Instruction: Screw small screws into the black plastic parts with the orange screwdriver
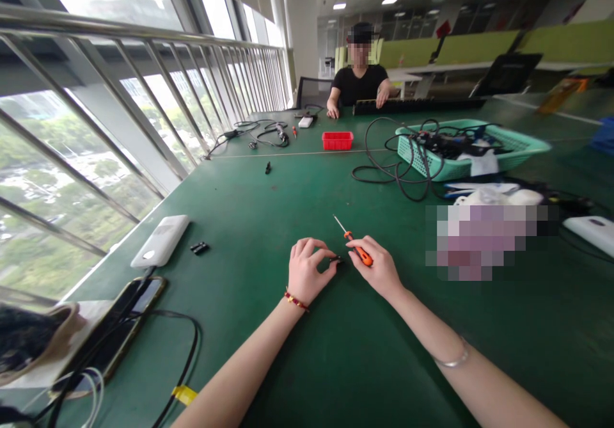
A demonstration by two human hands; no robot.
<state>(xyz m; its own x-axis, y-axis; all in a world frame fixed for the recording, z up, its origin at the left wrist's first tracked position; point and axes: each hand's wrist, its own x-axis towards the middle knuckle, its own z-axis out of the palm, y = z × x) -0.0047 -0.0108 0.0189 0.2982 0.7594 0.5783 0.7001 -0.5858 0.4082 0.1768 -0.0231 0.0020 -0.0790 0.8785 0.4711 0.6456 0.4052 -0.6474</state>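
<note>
The left hand's [306, 272] fingers pinch a little black bit [339, 259] on the near part of the table [249, 217]. The right hand's [382, 276] fingers grip an orange screwdriver [365, 259]. Its tip is off the bit, so work looks unfinished.

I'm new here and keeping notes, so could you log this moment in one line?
left hand: pinching small black part | right hand: holding orange-handled screwdriver | red bin: on green table

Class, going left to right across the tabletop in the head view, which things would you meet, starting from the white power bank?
White power bank, small black part, left hand, right hand with screwdriver, teal basket, white device.
</note>
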